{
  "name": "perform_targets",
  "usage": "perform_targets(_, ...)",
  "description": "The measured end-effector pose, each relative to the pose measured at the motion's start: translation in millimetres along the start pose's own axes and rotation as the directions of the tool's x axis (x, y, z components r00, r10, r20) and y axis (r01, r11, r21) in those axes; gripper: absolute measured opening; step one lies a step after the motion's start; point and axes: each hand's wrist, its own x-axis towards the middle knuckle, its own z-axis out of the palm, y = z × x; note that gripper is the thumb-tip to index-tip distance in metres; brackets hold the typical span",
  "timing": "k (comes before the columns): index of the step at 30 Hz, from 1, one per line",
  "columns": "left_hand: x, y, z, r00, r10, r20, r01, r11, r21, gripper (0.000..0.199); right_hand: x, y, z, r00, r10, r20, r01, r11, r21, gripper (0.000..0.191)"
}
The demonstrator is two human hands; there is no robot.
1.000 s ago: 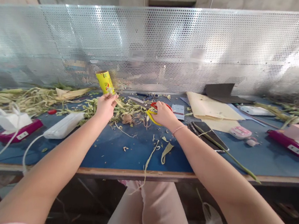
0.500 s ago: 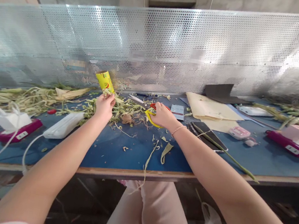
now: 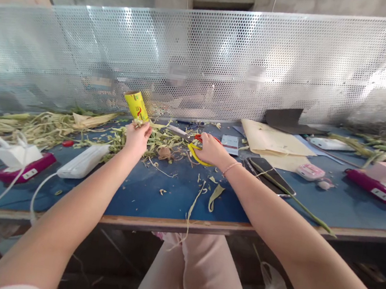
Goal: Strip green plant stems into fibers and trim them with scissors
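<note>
My left hand point(image 3: 137, 137) is closed in a pinch on a pale green plant strip point(image 3: 159, 126), with a frayed tuft showing above the fingers. My right hand point(image 3: 210, 150) grips scissors point(image 3: 194, 150) by their red and yellow handles. Their blades point(image 3: 179, 132) point left, close to the strip's end; whether they touch it I cannot tell. Behind my left hand a yellow printed tube point(image 3: 136, 105) leans tilted. Below and between the hands lie a heap of cut plant strips point(image 3: 118, 138) and a small brownish lump point(image 3: 164, 152).
On the blue table point(image 3: 156, 201) lie a white power bank point(image 3: 83, 161), purple power strips point(image 3: 27, 171), a dark phone point(image 3: 269, 175) with a green stem point(image 3: 299, 205) across it, beige paper point(image 3: 268, 141) and a pink case point(image 3: 310, 171). A perforated metal screen point(image 3: 218, 66) stands behind.
Both hands stay in nearly the same place, the left still pinching the strip and the right still gripping the scissors. The scissor blades look slightly closer together.
</note>
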Motion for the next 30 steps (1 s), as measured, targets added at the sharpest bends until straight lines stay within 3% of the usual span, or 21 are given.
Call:
perform_targets(11,7,-6,-5.1,0.992,0.119,-0.036,-0.119,0.993,0.007,0.027,1,-4,-1,0.999,-0.022,0.031,0.019,0.997,0.081,0.031)
perform_targets(21,-5,-5,2.8,0.999,0.014,0.044,-0.013,1.0,-0.026,0.024,2,-3,3,0.999,-0.052,0.007,0.051,0.995,0.082,0.031)
perform_targets(30,-5,-3,0.3,0.99,0.094,0.109,-0.104,0.991,0.088,0.024,0,-3,1,0.997,-0.076,0.016,0.075,0.996,0.053,0.035)
